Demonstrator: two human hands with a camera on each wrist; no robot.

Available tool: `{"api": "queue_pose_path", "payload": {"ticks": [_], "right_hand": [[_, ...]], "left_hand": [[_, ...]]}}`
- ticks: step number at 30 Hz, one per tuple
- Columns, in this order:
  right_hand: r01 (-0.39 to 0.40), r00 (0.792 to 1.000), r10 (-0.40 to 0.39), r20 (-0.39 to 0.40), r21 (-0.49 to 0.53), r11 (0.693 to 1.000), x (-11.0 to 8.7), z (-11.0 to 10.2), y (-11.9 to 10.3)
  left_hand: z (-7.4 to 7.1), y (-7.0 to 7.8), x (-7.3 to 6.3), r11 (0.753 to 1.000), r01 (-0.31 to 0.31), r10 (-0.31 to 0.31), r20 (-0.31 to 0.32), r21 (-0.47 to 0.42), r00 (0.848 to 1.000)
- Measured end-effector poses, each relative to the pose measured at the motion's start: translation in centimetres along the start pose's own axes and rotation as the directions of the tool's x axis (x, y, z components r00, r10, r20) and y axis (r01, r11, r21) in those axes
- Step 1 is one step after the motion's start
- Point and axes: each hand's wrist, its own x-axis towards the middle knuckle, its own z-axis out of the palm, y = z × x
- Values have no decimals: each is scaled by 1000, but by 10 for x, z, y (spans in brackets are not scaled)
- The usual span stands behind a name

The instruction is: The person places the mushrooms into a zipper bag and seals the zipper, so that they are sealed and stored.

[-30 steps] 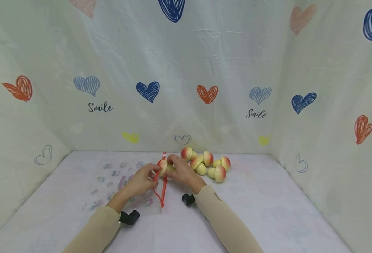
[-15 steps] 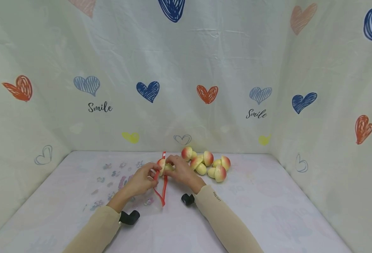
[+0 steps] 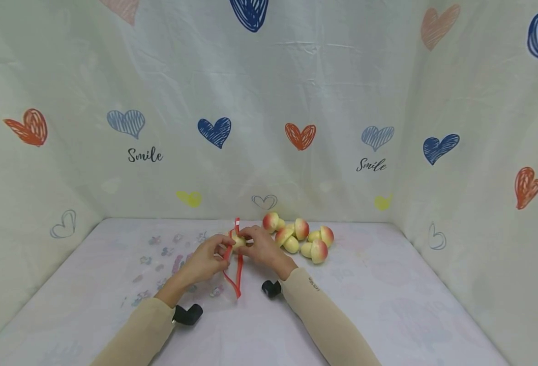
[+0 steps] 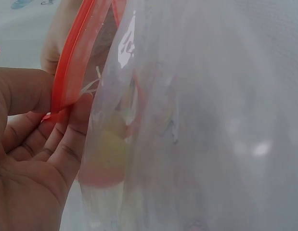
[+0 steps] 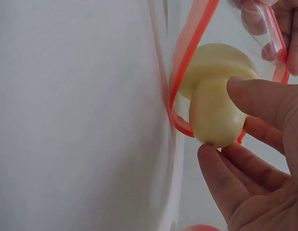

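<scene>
A clear zip bag with a red zip edge (image 3: 239, 274) stands up between the two hands, its mouth spread apart. My left hand (image 3: 207, 260) pinches the red edge between thumb and fingers; the left wrist view shows the clear plastic (image 4: 201, 120) filling the space beside it. My right hand (image 3: 265, 248) holds a mushroom-shaped piece (image 5: 216, 110) by its pale yellow stem, thumb on the side and fingers at the stem's end. Its cap is inside the red-rimmed mouth. Through the plastic, its yellow and reddish cap (image 4: 106, 161) shows blurred.
Several more mushroom-shaped pieces (image 3: 317, 250), yellow with red caps, lie in a group right of the hands near the back of the table (image 3: 388, 305). A heart-printed curtain (image 3: 260, 173) rises behind and at both sides. Black wrist cameras (image 3: 188, 315) sit under the sleeves.
The right hand has pushed the mushroom piece slightly left, into the bag's mouth; its red cap has gone behind the red edge. The left hand stays nearly in place on the bag.
</scene>
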Motion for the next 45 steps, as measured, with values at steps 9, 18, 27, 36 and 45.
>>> {"api": "queue_pose_path", "payload": {"ticks": [9,18,27,36,45], "right_hand": [[-40,999,40,13,10,999,0,1,2],[-73,997,72,23,35,997,2,3,4],[-67,998,66,13,47,997,7,8,4],[-70,997,69,18,62,996,9,11,2],[-73,997,72,19,59,996,7,5,3]], "left_hand": [[2,0,1,1000,11,-11,5,16,1000],[4,2,1,999,34,-34,2,17,999],[4,-1,1,1000,-18,18,-4,21,1000],[4,-5,0,999,-38,38,-13,-6,999],[3,-5,2,1000,3,-3,-17,-14,1000]]}}
